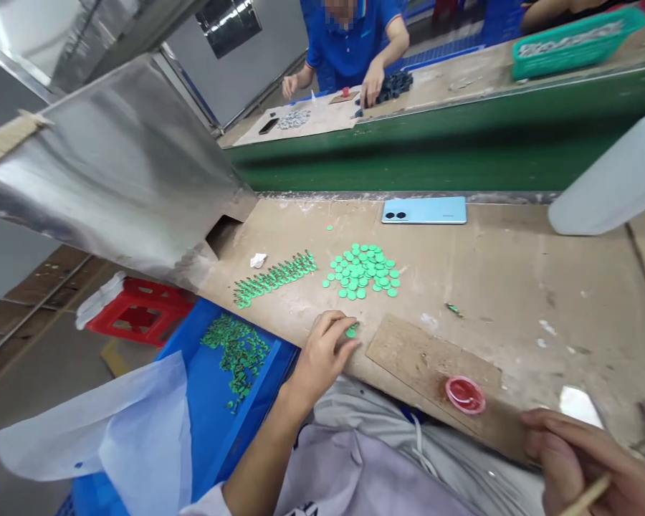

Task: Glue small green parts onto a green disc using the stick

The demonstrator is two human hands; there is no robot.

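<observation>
My left hand (322, 351) is at the near edge of the bench, thumb and forefinger closed around a small green disc (351, 332) with a dark bit at its upper edge. At the lower right, my right hand (585, 459) grips a thin wooden stick (588, 496); its working end cannot be made out. Between the hands, a small round dish of red paste (465, 395) stands on a brown board (430, 358). Beyond my left hand lies a loose pile of green discs (362, 269). Left of it, green pieces with dark tops (274, 278) form slanted rows.
A blue bin (193, 401) with many green pieces stands at the left, near a red stool (140, 312). A light blue phone (424, 211) and a white bottle (613, 179) lie at the back. Across the green divider (408, 147), a person in blue (344, 50) works.
</observation>
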